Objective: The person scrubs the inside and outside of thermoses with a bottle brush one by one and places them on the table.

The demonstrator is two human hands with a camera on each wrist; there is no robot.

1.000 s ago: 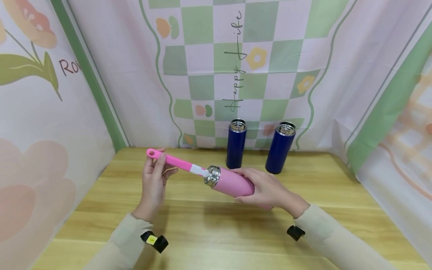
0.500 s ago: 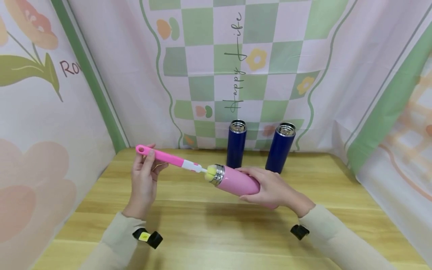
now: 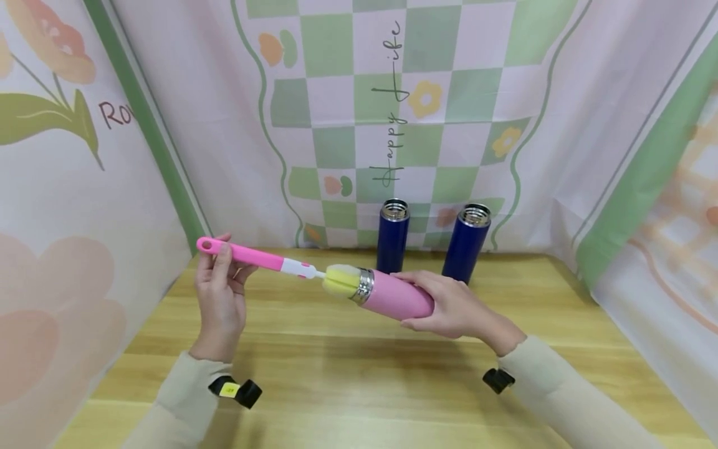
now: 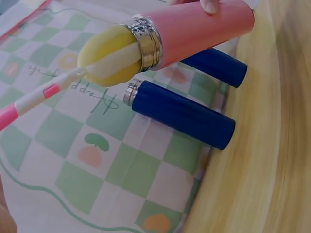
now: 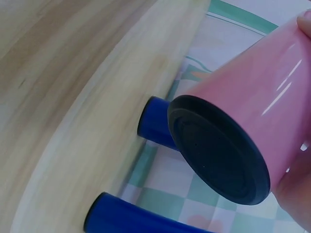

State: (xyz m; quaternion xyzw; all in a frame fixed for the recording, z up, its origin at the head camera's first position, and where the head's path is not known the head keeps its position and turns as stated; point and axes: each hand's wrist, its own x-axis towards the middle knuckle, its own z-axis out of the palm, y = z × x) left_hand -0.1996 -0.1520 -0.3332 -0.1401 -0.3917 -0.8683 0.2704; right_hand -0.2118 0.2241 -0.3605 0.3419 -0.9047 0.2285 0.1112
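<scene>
My left hand [image 3: 221, 299] pinches the pink handle of a bottle brush [image 3: 258, 256] near its holed end. The brush's yellow and white sponge head [image 4: 109, 57] is partly outside the mouth of a pink bottle [image 3: 395, 296]; the rest of it is hidden inside. My right hand [image 3: 454, 305] grips the bottle round its body and holds it tilted above the table, its steel-rimmed mouth toward the left hand. In the right wrist view the bottle's black base [image 5: 218, 150] faces the camera.
Two lidless blue bottles, one on the left [image 3: 392, 240] and one on the right [image 3: 467, 246], stand upright at the back of the wooden table [image 3: 348, 399]. Behind them hangs a checkered curtain [image 3: 376, 100], with more printed cloth at both sides.
My left hand has moved left with the brush, and the yellow sponge head has come partway out of the pink bottle. My right hand and the bottle have shifted slightly right.
</scene>
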